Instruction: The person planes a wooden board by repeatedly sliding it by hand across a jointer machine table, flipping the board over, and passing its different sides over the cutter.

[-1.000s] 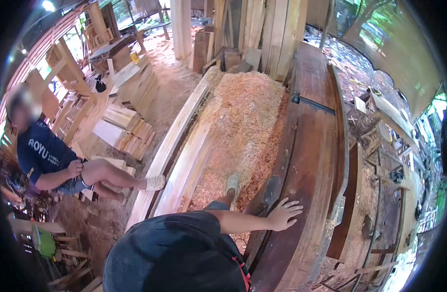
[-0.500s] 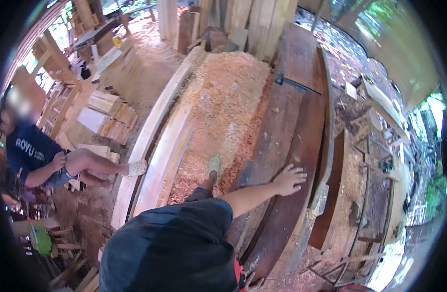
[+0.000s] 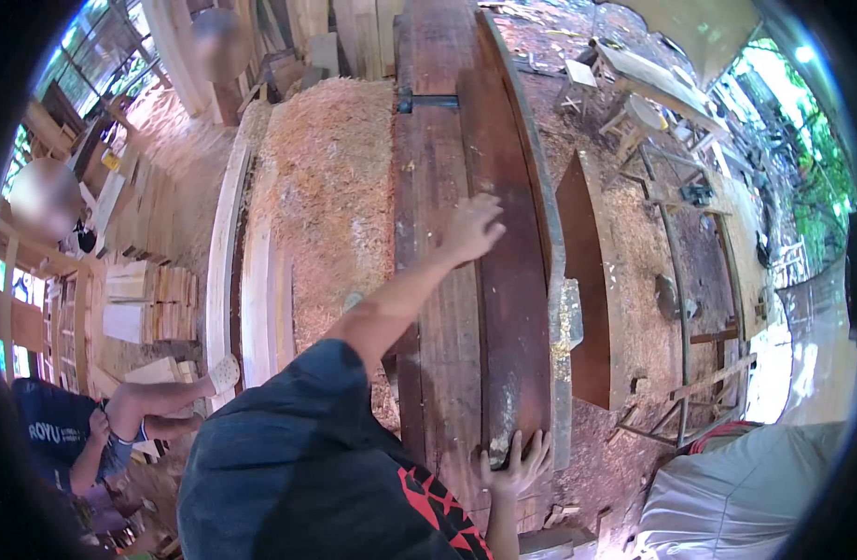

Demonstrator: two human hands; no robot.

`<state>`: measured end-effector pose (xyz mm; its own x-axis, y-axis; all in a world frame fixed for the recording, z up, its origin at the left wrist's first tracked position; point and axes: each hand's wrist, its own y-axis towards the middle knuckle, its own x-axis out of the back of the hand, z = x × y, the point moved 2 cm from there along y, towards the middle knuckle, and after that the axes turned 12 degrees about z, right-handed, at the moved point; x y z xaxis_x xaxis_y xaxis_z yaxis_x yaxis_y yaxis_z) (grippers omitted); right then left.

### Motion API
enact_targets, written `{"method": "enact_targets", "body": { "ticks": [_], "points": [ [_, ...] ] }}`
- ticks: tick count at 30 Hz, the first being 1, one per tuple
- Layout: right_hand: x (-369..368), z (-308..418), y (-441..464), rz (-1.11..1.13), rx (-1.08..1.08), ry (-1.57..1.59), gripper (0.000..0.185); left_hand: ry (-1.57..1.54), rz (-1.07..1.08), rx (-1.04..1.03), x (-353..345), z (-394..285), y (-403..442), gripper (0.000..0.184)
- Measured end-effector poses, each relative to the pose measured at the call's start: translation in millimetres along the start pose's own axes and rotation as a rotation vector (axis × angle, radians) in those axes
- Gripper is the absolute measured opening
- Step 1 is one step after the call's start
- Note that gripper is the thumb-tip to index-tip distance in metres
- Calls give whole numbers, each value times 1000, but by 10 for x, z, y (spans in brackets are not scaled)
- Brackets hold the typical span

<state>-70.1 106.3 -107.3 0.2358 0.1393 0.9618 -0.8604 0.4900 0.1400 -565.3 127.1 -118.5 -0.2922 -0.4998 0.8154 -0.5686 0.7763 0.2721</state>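
Note:
A long dark reddish-brown plank (image 3: pixel 509 317) lies on a wooden workbench (image 3: pixel 438 345), its far end pointing away from me. My left hand (image 3: pixel 475 229) rests on the plank's upper face, fingers apart. At the near end, my right hand (image 3: pixel 517 464) touches the plank's edge with fingers spread; the underside of that hand is hidden. A pale worn patch shows on the plank just in front of it. Along the right side of the plank runs a raised, weathered board (image 3: pixel 531 168).
Wood shavings (image 3: pixel 326 177) are heaped left of the bench, beside long pale beams (image 3: pixel 225 243). A seated person (image 3: pixel 55 429) has one foot near the beams. Light-coloured cloth (image 3: pixel 755 490) shows at lower right. Cut blocks (image 3: pixel 158 303) and a metal frame (image 3: pixel 680 317) stand around.
My view has swung right and my body has leaned over the bench. My right hand has come into view at the plank's near end. My left hand is still on the plank.

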Motion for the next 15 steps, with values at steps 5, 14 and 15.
{"method": "enact_targets", "body": {
  "ticks": [5,14,15],
  "points": [
    [-110,118,661,14,-7,18,75,-198,-36,709,157,731,-788,33],
    [13,540,1917,-207,596,-286,57,-281,135,1043,57,634,-1488,55],
    [263,868,2011,-71,302,-154,60,-353,155,1079,218,577,-1455,53]
  ]
}}
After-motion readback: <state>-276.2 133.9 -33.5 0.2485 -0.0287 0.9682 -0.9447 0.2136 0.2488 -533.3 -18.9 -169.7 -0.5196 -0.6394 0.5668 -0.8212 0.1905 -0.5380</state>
